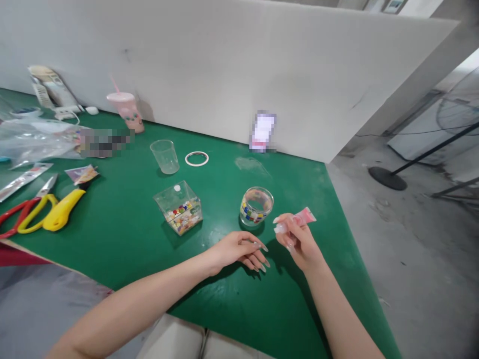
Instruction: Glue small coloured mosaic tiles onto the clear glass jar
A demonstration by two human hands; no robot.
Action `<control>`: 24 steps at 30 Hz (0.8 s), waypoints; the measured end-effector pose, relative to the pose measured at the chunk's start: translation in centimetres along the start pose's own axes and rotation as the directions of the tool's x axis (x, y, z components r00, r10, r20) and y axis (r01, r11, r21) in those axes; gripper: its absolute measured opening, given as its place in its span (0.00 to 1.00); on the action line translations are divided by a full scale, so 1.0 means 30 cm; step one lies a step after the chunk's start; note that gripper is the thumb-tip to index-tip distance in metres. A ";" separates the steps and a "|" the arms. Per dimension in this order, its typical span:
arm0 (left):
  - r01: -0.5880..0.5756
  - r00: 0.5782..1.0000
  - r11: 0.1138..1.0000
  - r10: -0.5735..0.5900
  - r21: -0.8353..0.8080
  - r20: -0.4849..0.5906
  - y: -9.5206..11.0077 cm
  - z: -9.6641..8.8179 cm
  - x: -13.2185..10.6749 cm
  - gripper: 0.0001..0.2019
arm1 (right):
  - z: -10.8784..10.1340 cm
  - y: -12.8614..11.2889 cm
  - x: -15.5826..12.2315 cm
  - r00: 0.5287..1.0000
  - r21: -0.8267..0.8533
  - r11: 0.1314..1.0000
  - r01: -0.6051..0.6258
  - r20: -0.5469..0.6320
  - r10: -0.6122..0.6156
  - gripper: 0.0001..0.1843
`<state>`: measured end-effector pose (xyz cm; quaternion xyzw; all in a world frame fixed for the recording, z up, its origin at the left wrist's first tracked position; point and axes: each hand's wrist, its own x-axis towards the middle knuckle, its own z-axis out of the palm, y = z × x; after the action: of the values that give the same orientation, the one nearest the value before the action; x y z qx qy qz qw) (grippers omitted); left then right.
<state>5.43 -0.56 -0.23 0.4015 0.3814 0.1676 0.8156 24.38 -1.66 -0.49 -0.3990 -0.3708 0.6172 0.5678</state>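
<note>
Pink tube (304,217): we see a small, soft, glossy tube with a flat crimped end and a clear cap, pinched in our right hand (299,242).
Right hand: fingers closed around the tube near its cap end, long pale nails showing, wrist raised off the table, forearm coming up from the lower right.
Left hand (237,249): holds nothing; it rests palm down on the mat just left of the right hand, fingers loosely curled with the long nails touching the surface.
Hands together: close side by side, not touching.
Round jar (256,205): short clear glass, with a band of coloured blocks around its lower wall; it stands just beyond both hands, near the tube.
Square box (179,208): clear, hard-edged plastic with small mixed-colour beads in the bottom, beyond and left of our left hand.
Clear cup (164,156): a tapered see-through beaker, farther out on the left.
White ring (196,158): a thin flat hoop lying just right of the cup.
Yellow knife (62,212) and scissors (22,214): smooth plastic handles, well left of our left hand.
Table (123,249): a flat green mat, slightly scuffed, its edge just right of our right hand.
Room: a plain white board (262,60) stands behind the table; bare grey concrete floor (411,259) lies to the right of our right hand.
</note>
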 end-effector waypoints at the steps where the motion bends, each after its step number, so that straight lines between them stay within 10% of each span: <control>1: -0.002 1.000 1.000 0.002 0.000 -0.003 0.002 0.000 -0.002 0.18 | 0.000 -0.001 -0.001 1.000 -0.008 1.000 -0.002 0.011 0.002 0.16; 24: -0.056 0.995 0.996 0.050 0.063 0.087 0.008 -0.016 0.001 0.20 | 0.038 0.013 -0.041 1.000 -0.037 0.999 0.009 0.030 -0.008 0.14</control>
<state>5.07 -0.15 -0.24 0.4446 0.3407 0.1592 0.8130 23.22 -2.93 -0.29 -0.3985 -0.3923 0.6138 0.5572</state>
